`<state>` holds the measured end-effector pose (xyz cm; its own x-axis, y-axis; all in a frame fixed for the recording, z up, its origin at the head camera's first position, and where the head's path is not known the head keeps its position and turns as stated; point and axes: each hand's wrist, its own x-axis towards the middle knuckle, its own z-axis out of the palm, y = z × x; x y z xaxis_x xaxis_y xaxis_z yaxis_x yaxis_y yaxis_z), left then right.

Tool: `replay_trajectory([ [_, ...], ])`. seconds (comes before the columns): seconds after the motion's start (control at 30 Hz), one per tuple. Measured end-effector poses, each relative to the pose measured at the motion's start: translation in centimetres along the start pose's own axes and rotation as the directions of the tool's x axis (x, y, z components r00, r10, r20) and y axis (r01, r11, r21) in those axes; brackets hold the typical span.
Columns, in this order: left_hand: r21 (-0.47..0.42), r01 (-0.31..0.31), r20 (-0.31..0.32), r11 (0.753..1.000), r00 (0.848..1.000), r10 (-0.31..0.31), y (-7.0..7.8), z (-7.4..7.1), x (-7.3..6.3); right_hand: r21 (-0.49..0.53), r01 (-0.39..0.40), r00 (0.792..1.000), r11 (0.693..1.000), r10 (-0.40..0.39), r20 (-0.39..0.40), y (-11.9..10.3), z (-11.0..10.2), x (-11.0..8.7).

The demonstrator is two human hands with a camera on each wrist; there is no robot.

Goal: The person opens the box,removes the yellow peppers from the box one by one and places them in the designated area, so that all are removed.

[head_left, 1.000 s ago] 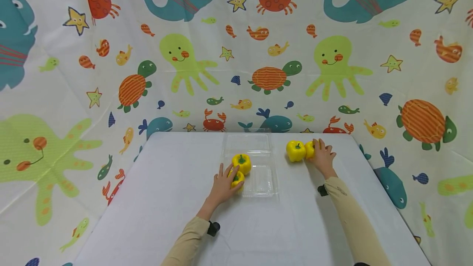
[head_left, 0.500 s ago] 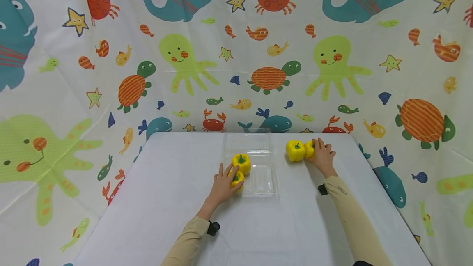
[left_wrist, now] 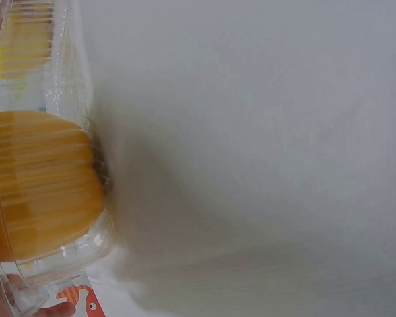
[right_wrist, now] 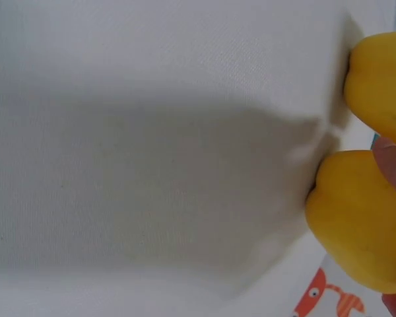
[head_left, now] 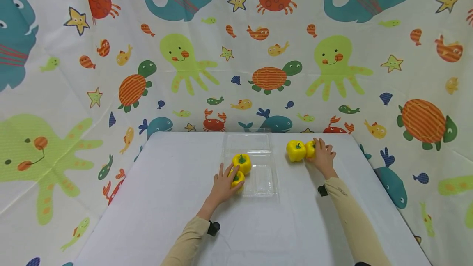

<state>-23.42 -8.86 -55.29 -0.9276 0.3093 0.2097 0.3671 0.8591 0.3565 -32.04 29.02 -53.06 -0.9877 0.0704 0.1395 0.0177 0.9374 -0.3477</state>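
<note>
Two yellow bell peppers sit in the left half of a clear plastic clamshell container (head_left: 264,182) in the head view. My left hand (head_left: 221,186) grips the nearer pepper (head_left: 238,179), its fingers spread round it; the farther pepper (head_left: 242,164) sits just behind. In the left wrist view, the gripped pepper (left_wrist: 49,188) shows through the ribbed container wall. Over on the right, two more yellow peppers stand side by side on the table. My right hand (head_left: 323,160) holds the right one (right_wrist: 360,218) between thumb and fingers, beside the left one (head_left: 296,151).
The container's hinged lid (head_left: 247,143) lies folded back toward the curtain (head_left: 229,56) printed with sea animals. A white cloth (head_left: 177,167) covers the table. Small black wrist cameras (head_left: 213,228) sit under both wrists.
</note>
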Motion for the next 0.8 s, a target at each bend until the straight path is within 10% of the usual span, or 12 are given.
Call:
replay_trajectory([
  [0.8,0.005,-0.001,0.007,1.0,1.0,0.001,0.2,-0.2,-0.1,0.07,0.107,0.981,0.992,-0.094,-0.17,-0.4,-0.5,-1.5],
])
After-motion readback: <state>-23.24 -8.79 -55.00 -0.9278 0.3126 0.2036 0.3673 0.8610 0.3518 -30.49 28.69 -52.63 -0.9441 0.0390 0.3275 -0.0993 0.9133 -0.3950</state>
